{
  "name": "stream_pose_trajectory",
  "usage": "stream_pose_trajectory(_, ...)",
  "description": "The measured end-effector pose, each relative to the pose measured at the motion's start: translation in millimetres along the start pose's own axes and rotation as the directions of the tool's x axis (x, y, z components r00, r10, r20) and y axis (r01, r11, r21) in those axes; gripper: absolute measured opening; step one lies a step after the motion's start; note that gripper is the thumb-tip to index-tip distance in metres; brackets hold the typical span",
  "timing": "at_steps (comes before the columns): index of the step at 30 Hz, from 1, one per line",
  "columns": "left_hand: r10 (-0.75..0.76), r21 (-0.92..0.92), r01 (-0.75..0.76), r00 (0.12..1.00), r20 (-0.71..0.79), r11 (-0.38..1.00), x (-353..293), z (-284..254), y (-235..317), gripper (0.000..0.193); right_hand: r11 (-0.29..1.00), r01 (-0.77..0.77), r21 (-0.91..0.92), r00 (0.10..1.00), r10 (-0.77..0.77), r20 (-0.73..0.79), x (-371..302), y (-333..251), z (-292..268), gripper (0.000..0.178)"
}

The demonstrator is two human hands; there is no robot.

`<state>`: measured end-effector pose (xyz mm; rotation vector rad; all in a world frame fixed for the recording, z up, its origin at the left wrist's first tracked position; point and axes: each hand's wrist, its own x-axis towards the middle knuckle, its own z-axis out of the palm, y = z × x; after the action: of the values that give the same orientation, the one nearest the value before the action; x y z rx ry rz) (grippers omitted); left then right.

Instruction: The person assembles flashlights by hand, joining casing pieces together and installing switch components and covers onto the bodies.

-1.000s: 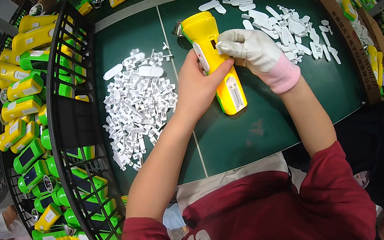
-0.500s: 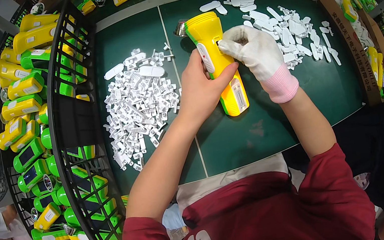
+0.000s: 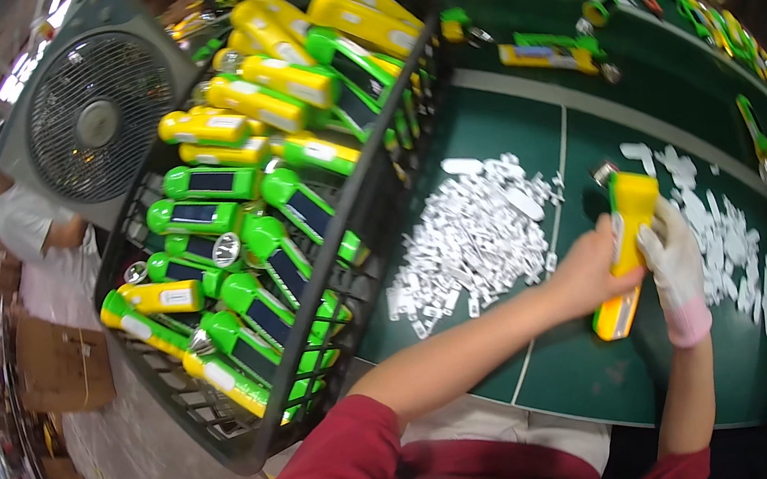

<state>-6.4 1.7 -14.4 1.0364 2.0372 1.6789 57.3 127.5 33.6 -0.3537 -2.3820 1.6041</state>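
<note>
A yellow flashlight (image 3: 638,195) with green trim stands tilted over the green table, its wide head pointing away from me. My bare left hand (image 3: 591,268) is closed round the left side of its body, thumb across the front. On its right side, my right hand (image 3: 674,254), in a white glove with a pink cuff, presses curled fingers against the body. Whether a small part sits under those fingers is hidden. Left of my hands lies a heap of small white plastic parts (image 3: 476,244); flat white pieces (image 3: 725,248) are scattered to the right. A silvery reflector cup (image 3: 604,172) sits beside the flashlight's head.
At the left, a black plastic basket (image 3: 333,273) is full of yellow and green flashlights, some with dark panels. Behind it stands a grey fan (image 3: 99,125). A raised green ledge (image 3: 671,80) with loose flashlight parts runs along the back. Other people work nearby.
The view has swung left, bringing more of the basket and fan into sight and shifting my hands rightward in the picture. Both hands remain on the flashlight.
</note>
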Motion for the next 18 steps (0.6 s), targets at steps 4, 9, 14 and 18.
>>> stream_pose_trajectory(4, -0.05, -0.051, 0.052, 0.998, 0.03, 0.997, -1.1, 2.2, 3.5, 0.055, 0.998, -0.034, -0.054, 0.999, 0.032, -0.032, -5.5, -6.0, 3.4, 0.046)
stream_pose_trajectory(9, -0.026, -0.12, 0.031, 0.999, 0.048, 0.992, 2.5, -3.3, 4.3, 0.054, 0.982, 0.028, 0.186, 0.995, -0.044, 0.085, -1.7, -7.3, 3.3, 0.047)
stream_pose_trajectory(14, -0.003, -0.121, 0.01, 0.998, 0.061, 0.993, 1.2, -2.1, 4.7, 0.053, 0.981, 0.021, 0.192, 0.992, -0.045, 0.121, 0.0, -1.6, 1.1, 0.05)
stream_pose_trajectory(18, 0.01, -0.088, -0.004, 0.997, 0.074, 0.996, 1.2, 2.5, 6.2, 0.054, 0.981, 0.099, 0.169, 0.995, -0.093, -0.044, -6.8, -1.0, 7.1, 0.048)
